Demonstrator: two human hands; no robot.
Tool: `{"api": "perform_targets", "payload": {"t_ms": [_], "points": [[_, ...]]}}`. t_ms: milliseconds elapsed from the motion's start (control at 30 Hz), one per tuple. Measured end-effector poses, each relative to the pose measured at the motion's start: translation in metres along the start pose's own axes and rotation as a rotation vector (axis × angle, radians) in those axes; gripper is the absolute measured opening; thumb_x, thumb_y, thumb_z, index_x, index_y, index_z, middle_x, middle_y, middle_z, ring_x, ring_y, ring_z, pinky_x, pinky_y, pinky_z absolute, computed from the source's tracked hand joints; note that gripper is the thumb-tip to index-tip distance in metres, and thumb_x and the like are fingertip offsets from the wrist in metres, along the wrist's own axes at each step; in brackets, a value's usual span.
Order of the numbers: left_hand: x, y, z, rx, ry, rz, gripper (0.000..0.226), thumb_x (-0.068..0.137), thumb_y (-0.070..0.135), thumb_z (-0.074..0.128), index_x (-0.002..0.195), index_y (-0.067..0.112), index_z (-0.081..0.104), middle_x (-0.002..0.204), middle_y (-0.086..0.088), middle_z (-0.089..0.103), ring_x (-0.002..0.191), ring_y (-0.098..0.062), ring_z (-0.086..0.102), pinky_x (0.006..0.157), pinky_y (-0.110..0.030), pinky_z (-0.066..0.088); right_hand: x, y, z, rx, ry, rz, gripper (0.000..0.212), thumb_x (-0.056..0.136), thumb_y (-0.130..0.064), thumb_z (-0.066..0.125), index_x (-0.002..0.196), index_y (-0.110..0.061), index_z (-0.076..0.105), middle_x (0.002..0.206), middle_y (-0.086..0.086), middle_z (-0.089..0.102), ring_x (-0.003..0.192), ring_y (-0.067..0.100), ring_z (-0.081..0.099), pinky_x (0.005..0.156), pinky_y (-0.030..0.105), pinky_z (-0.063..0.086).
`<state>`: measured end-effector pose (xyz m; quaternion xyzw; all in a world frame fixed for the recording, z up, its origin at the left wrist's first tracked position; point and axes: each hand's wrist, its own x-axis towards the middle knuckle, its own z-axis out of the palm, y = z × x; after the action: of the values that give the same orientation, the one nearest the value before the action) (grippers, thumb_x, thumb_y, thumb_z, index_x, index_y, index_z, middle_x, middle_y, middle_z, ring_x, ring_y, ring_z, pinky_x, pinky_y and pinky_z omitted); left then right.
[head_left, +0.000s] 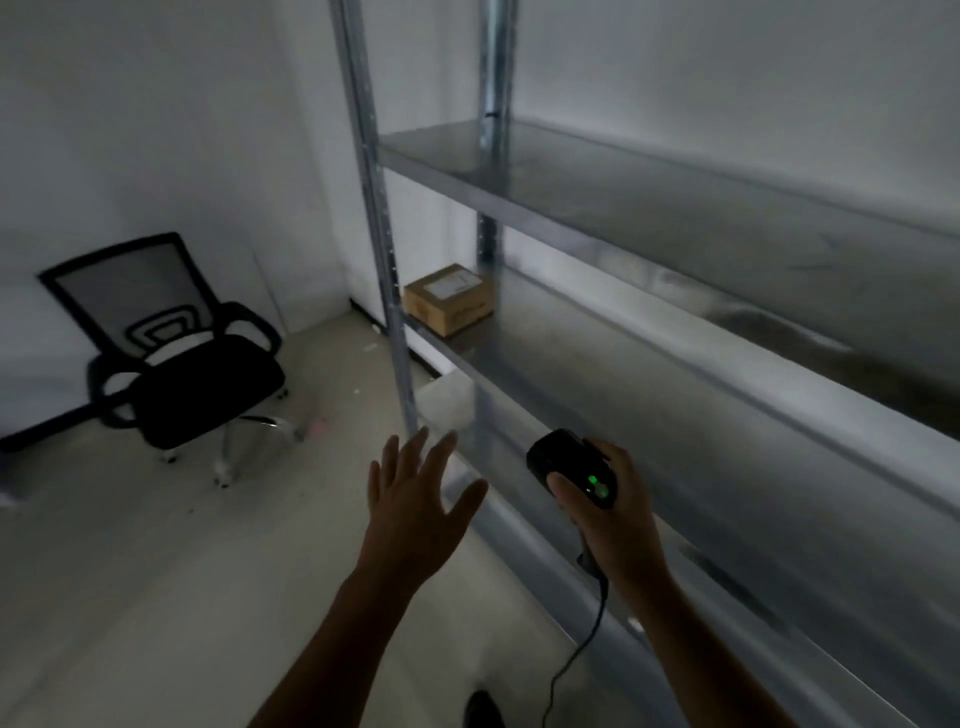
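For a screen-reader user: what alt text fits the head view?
The right hand grips a black corded scanner with a green light beside a metal shelf rack, while the left hand is held out open. A cardboard box sits on one shelf; a black office chair stands nearby.

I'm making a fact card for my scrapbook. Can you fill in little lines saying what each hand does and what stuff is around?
right hand: holds a black scanner with a green light; its cable hangs down
left hand: open, fingers spread, holding nothing
box: brown cardboard, at the left end of the middle shelf in view
rack: grey metal shelves by the wall
chair: black, on the floor to the left
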<state>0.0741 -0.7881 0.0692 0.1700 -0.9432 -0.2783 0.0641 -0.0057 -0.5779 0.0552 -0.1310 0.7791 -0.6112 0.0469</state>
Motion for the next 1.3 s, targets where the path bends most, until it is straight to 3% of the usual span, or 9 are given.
{"api": "perform_targets", "payload": {"t_ms": [133, 233, 400, 700, 867, 967, 1067, 1200, 1300], "points": [[0.054, -0.026, -0.026, 0.080, 0.018, -0.067, 0.076, 0.097, 0.067, 0.044, 0.162, 0.039, 0.017, 0.174, 0.001, 0.005, 0.159, -0.025, -0.012, 0.125, -0.047, -0.007, 0.064, -0.002, 0.043, 0.046, -0.033, 0.019, 0.052, 0.086, -0.036, 0.079, 0.129, -0.036, 0.048, 0.115, -0.017, 0.060, 0.104, 0.007, 0.065, 0.068, 0.019, 0.059], [0.096, -0.040, -0.040, 0.121, 0.032, -0.099, 0.077, 0.097, 0.067, 0.044, 0.163, 0.038, 0.017, 0.174, 0.000, 0.006, 0.159, -0.026, -0.010, 0.127, -0.051, -0.003, 0.111, -0.002, 0.066, 0.089, -0.055, 0.023, 0.066, 0.074, -0.056, 0.079, 0.130, -0.036, 0.051, 0.120, -0.007, 0.064, 0.103, 0.015, 0.069, 0.069, 0.024, 0.062], [0.152, -0.067, -0.048, 0.111, 0.000, -0.137, 0.078, 0.097, 0.068, 0.043, 0.163, 0.038, 0.016, 0.173, 0.000, 0.004, 0.159, -0.026, -0.010, 0.127, -0.050, -0.002, 0.177, 0.000, 0.100, 0.097, -0.067, 0.030, 0.048, 0.087, -0.029, 0.079, 0.128, -0.030, 0.053, 0.116, -0.002, 0.068, 0.101, 0.018, 0.071, 0.071, 0.025, 0.062], [0.274, -0.144, -0.065, 0.062, -0.069, -0.058, 0.077, 0.097, 0.066, 0.047, 0.162, 0.038, 0.018, 0.173, 0.000, 0.006, 0.159, -0.026, -0.008, 0.127, -0.051, 0.000, 0.269, 0.000, 0.186, 0.073, 0.008, 0.046, 0.043, 0.090, -0.023, 0.076, 0.122, -0.035, 0.050, 0.115, -0.001, 0.065, 0.100, 0.018, 0.069, 0.071, 0.025, 0.060], [0.343, -0.180, -0.089, 0.037, -0.128, 0.046, 0.077, 0.097, 0.066, 0.047, 0.162, 0.038, 0.018, 0.173, 0.000, 0.007, 0.160, -0.026, -0.006, 0.128, -0.052, 0.001, 0.306, -0.017, 0.238, 0.056, 0.120, 0.069, 0.048, 0.081, -0.038, 0.084, 0.116, -0.041, 0.051, 0.113, 0.006, 0.068, 0.098, 0.021, 0.070, 0.067, 0.021, 0.058], [0.386, -0.202, -0.100, 0.039, -0.159, 0.125, 0.077, 0.097, 0.068, 0.047, 0.162, 0.037, 0.018, 0.173, -0.002, 0.009, 0.160, -0.028, -0.004, 0.129, -0.053, 0.002, 0.326, -0.023, 0.259, 0.018, 0.198, 0.073, 0.046, 0.086, -0.027, 0.080, 0.118, -0.039, 0.050, 0.115, 0.004, 0.069, 0.099, 0.019, 0.071, 0.073, 0.027, 0.061], [0.434, -0.218, -0.097, 0.016, -0.195, 0.190, 0.077, 0.097, 0.068, 0.047, 0.162, 0.035, 0.021, 0.173, -0.003, 0.014, 0.159, -0.028, 0.003, 0.129, -0.054, 0.009, 0.340, -0.021, 0.275, -0.013, 0.259, 0.088, 0.044, 0.089, -0.022, 0.078, 0.117, -0.041, 0.050, 0.112, 0.002, 0.071, 0.097, 0.017, 0.072, 0.073, 0.026, 0.061], [0.494, -0.223, -0.084, -0.041, -0.227, 0.290, 0.075, 0.096, 0.071, 0.047, 0.155, 0.027, 0.037, 0.162, -0.004, 0.037, 0.151, -0.026, 0.029, 0.122, -0.053, 0.031, 0.359, -0.018, 0.288, -0.023, 0.326, 0.148, 0.043, 0.089, -0.021, 0.077, 0.121, -0.034, 0.051, 0.114, 0.000, 0.070, 0.098, 0.017, 0.072, 0.070, 0.021, 0.059], [0.541, -0.224, -0.067, -0.070, -0.244, 0.330, 0.076, 0.093, 0.074, 0.048, 0.150, 0.024, 0.043, 0.150, -0.004, 0.049, 0.144, -0.026, 0.039, 0.118, -0.050, 0.035, 0.379, -0.006, 0.292, -0.019, 0.373, 0.197, 0.045, 0.089, -0.022, 0.077, 0.125, -0.031, 0.051, 0.116, -0.003, 0.067, 0.098, 0.016, 0.071, 0.068, 0.019, 0.059]]}}
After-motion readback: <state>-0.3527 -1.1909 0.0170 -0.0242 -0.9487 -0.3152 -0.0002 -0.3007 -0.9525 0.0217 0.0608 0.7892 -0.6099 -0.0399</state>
